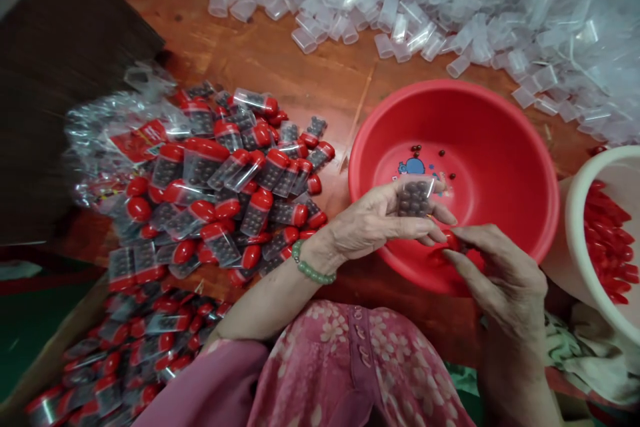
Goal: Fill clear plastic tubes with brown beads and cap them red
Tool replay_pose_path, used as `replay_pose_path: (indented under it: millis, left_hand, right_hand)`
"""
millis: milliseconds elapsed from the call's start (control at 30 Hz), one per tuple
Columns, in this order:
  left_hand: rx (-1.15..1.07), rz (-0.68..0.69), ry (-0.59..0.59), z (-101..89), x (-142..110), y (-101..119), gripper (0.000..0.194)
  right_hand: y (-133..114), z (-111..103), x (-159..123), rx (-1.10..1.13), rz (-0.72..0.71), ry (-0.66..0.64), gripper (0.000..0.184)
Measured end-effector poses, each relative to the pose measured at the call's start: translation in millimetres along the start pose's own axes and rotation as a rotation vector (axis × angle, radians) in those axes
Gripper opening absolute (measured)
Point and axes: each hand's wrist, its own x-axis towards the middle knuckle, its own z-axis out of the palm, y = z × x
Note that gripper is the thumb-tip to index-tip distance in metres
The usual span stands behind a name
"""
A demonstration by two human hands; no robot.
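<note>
Over the red basin (367,147), my left hand (370,220) is closed around a small clear plastic container (416,197) with dark brown balls inside. Between the thumb and fingertips of my right hand (505,277) is a red cap (451,240), close to my left fingertips. Whether the cap touches the container is hard to make out. A few loose dark balls (416,150) lie on the basin's printed bottom. To the left is a heap of filled containers with red caps (260,210).
Many clear plastic tubes (400,20) are piled across the back. At the right stands a whitish bucket (575,220) holding red caps (605,240). Clear plastic bags (107,130) lie at the left, near a dark box-like object (70,80). Cloth (585,353) lies below the bucket.
</note>
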Motion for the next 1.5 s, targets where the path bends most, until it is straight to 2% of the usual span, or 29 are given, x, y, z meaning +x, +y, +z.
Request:
replay_pose_path:
  millis: [67, 167, 300, 467, 600, 700, 933, 1200, 1367, 1500]
  left_hand:
    - [-0.011, 0.009, -0.017, -1.7, -1, 1, 0.043]
    - [-0.013, 0.033, -0.025, -3.3, 0, 1, 0.048]
    - [-0.015, 0.029, -0.029, -4.0, 0, 1, 0.055]
    - [-0.033, 0.026, -0.047, -6.6, 0, 2, 0.055]
    - [-0.062, 0.02, -0.081, -9.4, 2, 1, 0.052]
    - [-0.084, 0.002, -0.091, -10.7, 4, 1, 0.05]
    - [-0.179, -0.055, -0.151, -14.5, 7, 3, 0.037]
    - [-0.183, -0.054, -0.148, -17.1, 7, 5, 0.039]
    - [-0.187, -0.07, -0.137, -15.9, 7, 7, 0.038]
    - [-0.186, -0.082, -0.112, -14.5, 8, 8, 0.038]
  right_hand:
    - [3, -5, -3, -0.144, -0.058, -0.12, 0.036]
    - [4, -12, -6, -0.247, -0.076, -0.206, 0.029]
    - [5, -16, -6, -0.235, -0.066, -0.346, 0.022]
    - [3, -21, 4, -0.253, -0.018, -0.494, 0.016]
    - [-1, -23, 10, -0.268, 0.013, -0.61, 0.027]
    - [1, -22, 9, -0.251, 0.036, -0.633, 0.029]
    - [6, -21, 4, -0.127, 0.016, -0.605, 0.009]
    - [3, -17, 2, -0.166, 0.023, -0.516, 0.01]
    - [5, -17, 3, -0.15, -0.019, -0.527, 0.011]
    - [4, -18, 5, -0.162, 0.001, -0.559, 0.008]
